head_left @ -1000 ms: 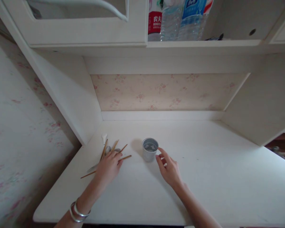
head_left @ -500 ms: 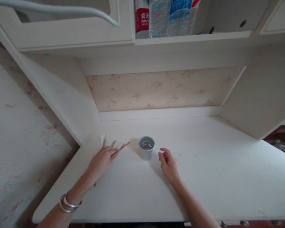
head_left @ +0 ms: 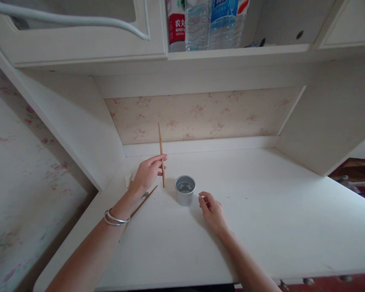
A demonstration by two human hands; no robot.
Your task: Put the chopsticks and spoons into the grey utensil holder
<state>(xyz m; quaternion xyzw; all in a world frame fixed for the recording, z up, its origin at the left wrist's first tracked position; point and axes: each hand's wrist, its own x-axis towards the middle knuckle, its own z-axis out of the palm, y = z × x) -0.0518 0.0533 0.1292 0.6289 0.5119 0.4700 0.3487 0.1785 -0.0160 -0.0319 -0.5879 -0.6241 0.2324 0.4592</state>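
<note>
My left hand [head_left: 151, 168] is closed around a slim brown chopstick [head_left: 161, 152], held nearly upright just left of a small metal cup; whether a second lies behind it I cannot tell. The cup [head_left: 185, 198] stands upright on the desk, its bottom pierced with small holes and nothing inside. Under my left forearm another chopstick [head_left: 144, 201] lies slantwise, partly hidden, beside a small shiny metal piece [head_left: 145, 195]. A white object [head_left: 128, 180] shows partly behind my left hand. My right hand [head_left: 212, 209] rests right of the cup, fingers loosely curled and apart, holding nothing.
The white desk [head_left: 261, 227] is walled in by side panels and a floral back panel [head_left: 200, 115]. Overhead, a shelf [head_left: 240, 53] holds several plastic bottles [head_left: 197, 26]. A white handle [head_left: 103, 21] juts out at upper left. Tiny dark specks lie right of the cup.
My left hand has risen from the desk and moved right toward the cup, bringing up a chopstick. Another chopstick is left lying on the desk. My right hand has hardly moved.
</note>
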